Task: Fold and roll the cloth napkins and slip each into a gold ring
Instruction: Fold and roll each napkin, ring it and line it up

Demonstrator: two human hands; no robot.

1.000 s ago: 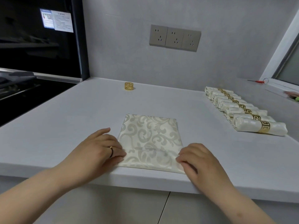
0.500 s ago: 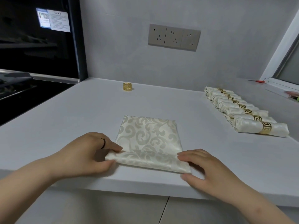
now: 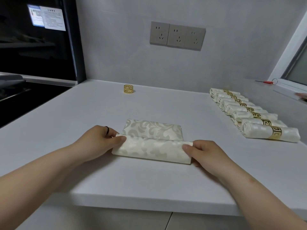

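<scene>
A cream damask napkin (image 3: 152, 138) lies folded on the white counter (image 3: 83, 130), its near part rolled up into a loose tube. My left hand (image 3: 98, 141) grips the tube's left end, thumb on top. At the tube's right end my right hand (image 3: 206, 151) pinches the cloth. The far part of the napkin still lies flat. A single gold ring (image 3: 128, 88) stands alone toward the back of the counter, well beyond both hands.
Several rolled napkins in gold rings (image 3: 249, 113) lie in a row at the right. A black oven (image 3: 33, 47) fills the left. Wall sockets (image 3: 177, 35) sit above the counter. A red-handled tool (image 3: 267, 82) lies on the window ledge, far right.
Both hands lifted the napkin's near edge and rolled it away from me. The flat folded cloth now has a tube along its near side, and less flat cloth shows.
</scene>
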